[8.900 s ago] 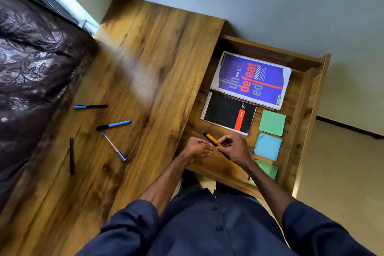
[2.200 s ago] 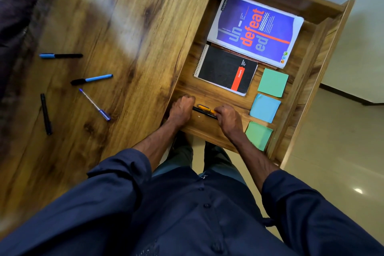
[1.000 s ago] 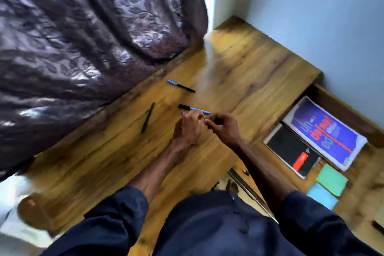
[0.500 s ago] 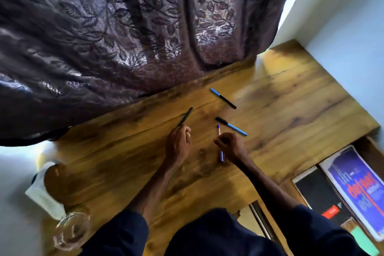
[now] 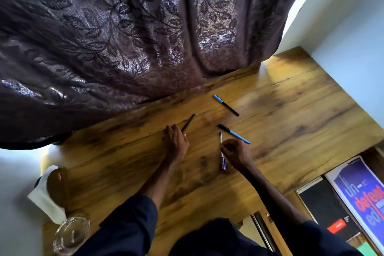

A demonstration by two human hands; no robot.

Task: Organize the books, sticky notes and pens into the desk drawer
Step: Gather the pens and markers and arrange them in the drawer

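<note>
Several pens lie on the wooden desk (image 5: 291, 114). My left hand (image 5: 175, 143) reaches to the near end of a black pen (image 5: 188, 123) and pinches it between fingertips and thumb; the pen still lies on the desk. My right hand (image 5: 236, 154) pinches the middle of a purple-capped clear pen (image 5: 222, 162). Just beyond it lies a blue pen with a black cap (image 5: 233, 133), and farther back a black pen with a blue cap (image 5: 226, 105). The open drawer (image 5: 276, 233) at bottom right holds a black notebook (image 5: 324, 208), a purple book (image 5: 361, 195) and a green sticky pad (image 5: 367, 250).
A dark leaf-patterned curtain (image 5: 124, 37) hangs over the desk's far edge. A glass ashtray (image 5: 70, 235) stands at the desk's left near corner, next to a white cloth or paper (image 5: 45, 203). A pale wall (image 5: 353, 37) borders the desk on the right.
The view has swung from the drawer to the desk top. Both hands have left the drawer and come down on the loose pens, left on the black one, right on the purple-capped one.
</note>
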